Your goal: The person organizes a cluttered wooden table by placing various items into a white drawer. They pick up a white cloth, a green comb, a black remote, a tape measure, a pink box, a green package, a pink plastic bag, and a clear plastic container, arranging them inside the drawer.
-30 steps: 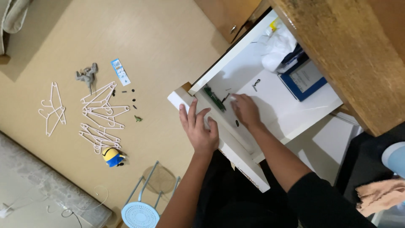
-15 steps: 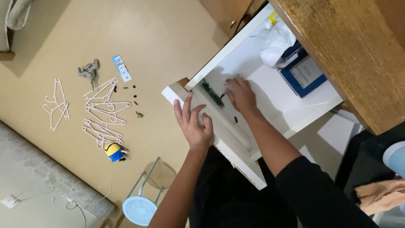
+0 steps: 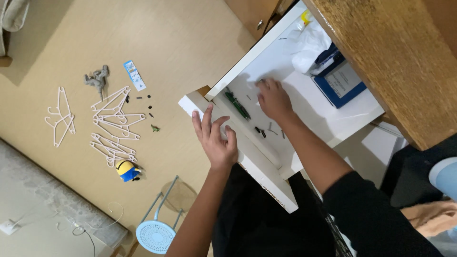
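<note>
White drawer front (image 3: pixel 247 162) pressed under flat, spread left hand (image 3: pixel 215 138), nothing gripped. At one o'clock, right hand (image 3: pixel 273 100) palm-down inside open drawer, fingers loosely curled among small dark bits (image 3: pixel 260 131); grasp cannot be told. Green pen-like tool (image 3: pixel 237 105) just beside, at nine o'clock. Step judged: sorting drawer contents; next move calls for fine pinch.

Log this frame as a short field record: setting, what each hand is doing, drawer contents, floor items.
setting: open white drawer under a wooden desktop, seen from above
left hand: flat on the drawer's front panel, fingers spread, holding nothing
right hand: inside the drawer, palm down on its floor; any grasp is hidden
drawer contents: green stick-like item, small dark bits, blue box, white plastic bag
floor: white hangers, yellow-and-blue toy, blue stool
</note>
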